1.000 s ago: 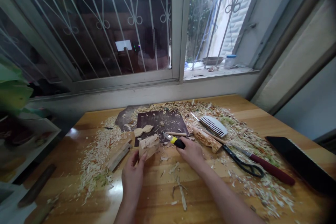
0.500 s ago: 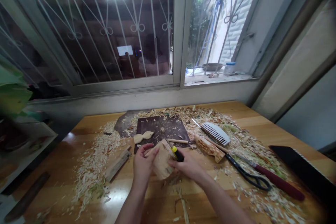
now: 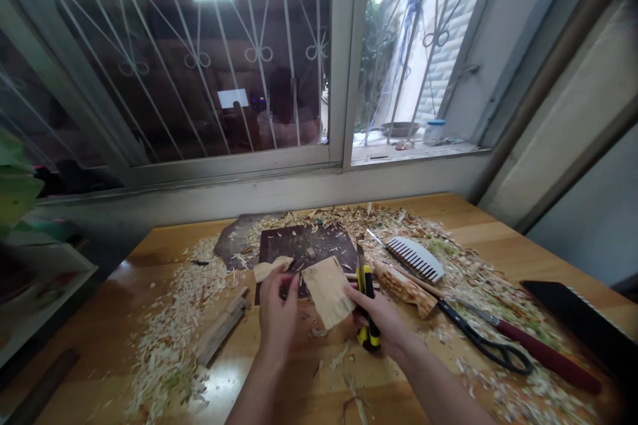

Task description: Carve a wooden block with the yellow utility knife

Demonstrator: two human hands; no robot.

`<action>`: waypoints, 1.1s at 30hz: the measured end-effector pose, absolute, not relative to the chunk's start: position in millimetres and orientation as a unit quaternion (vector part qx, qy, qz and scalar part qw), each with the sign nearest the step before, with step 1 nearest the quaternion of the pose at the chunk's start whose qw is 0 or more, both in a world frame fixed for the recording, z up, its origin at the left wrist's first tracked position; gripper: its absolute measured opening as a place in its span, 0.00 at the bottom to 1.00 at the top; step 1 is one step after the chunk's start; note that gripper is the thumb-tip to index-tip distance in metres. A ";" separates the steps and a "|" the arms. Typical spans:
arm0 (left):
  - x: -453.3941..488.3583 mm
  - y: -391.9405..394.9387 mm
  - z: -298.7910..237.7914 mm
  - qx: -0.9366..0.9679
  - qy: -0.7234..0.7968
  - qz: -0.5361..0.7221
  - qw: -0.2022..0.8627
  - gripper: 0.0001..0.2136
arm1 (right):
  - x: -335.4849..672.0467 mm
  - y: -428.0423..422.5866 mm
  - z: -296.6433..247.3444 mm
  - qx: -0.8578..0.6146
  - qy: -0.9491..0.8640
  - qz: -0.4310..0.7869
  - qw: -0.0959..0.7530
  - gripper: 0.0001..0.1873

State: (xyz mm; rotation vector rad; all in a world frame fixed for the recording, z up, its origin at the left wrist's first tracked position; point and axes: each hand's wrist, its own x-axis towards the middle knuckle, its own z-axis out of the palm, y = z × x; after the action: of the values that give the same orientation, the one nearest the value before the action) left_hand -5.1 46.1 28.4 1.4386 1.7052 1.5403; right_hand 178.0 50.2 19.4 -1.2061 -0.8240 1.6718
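Note:
My right hand point(image 3: 376, 319) grips a flat piece of pale wood point(image 3: 329, 293) by its right edge. A yellow and black utility knife point(image 3: 367, 312), its blade pointing up and away, is held in the same hand. My left hand point(image 3: 279, 295) is to the left of the wood, apart from it, with curved fingers and a gap between thumb and fingertips. Just behind that hand lies a pale bow-shaped wood piece point(image 3: 266, 268), partly covered by it; whether they touch I cannot tell. Under both is a dark mat point(image 3: 284, 239) sprinkled with shavings.
Wood shavings point(image 3: 164, 339) are spread around the table point(image 3: 239, 385). At right lie a white comb-like piece point(image 3: 416, 257), a carved wood piece point(image 3: 406, 287), scissors with black handles point(image 3: 486, 339), a red-handled tool point(image 3: 548, 352) and a black slab point(image 3: 573, 312). A wood strip point(image 3: 222, 329) lies left.
My left hand has let go of the wood and moved slightly left. The wood is turned, its broad face showing, and the utility knife stands more upright in my right hand.

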 end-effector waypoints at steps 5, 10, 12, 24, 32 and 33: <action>7.6 44.5 31.2 0.439 0.536 0.606 0.392 0.13 | 180.4 53.5 13.5 -0.465 -0.234 0.729 0.444 0.17; 26.1 37.8 34.9 0.313 0.447 0.594 0.591 0.25 | 172.5 48.0 13.2 -0.468 -0.240 0.744 0.412 0.18; 31.0 32.3 37.3 0.281 0.415 0.560 0.659 0.24 | 165.3 42.2 13.5 -0.468 -0.265 0.747 0.391 0.18; 17.5 22.7 56.8 0.204 0.489 0.504 0.682 0.32 | 175.0 42.9 29.8 -0.540 -0.551 0.530 0.351 0.16; 2.2 16.2 78.9 0.273 0.432 0.464 0.723 0.39 | 172.9 50.6 58.6 -0.515 -0.787 0.271 0.205 0.08; 1.4 14.8 82.9 0.274 0.430 0.459 0.728 0.37 | 172.0 52.4 61.8 -0.510 -0.800 0.248 0.197 0.07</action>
State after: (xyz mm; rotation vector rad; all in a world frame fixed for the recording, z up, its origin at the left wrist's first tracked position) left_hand 1.4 14.8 82.9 0.6041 0.9472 1.0120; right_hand 172.0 52.4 61.8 -1.4268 -2.2401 0.6949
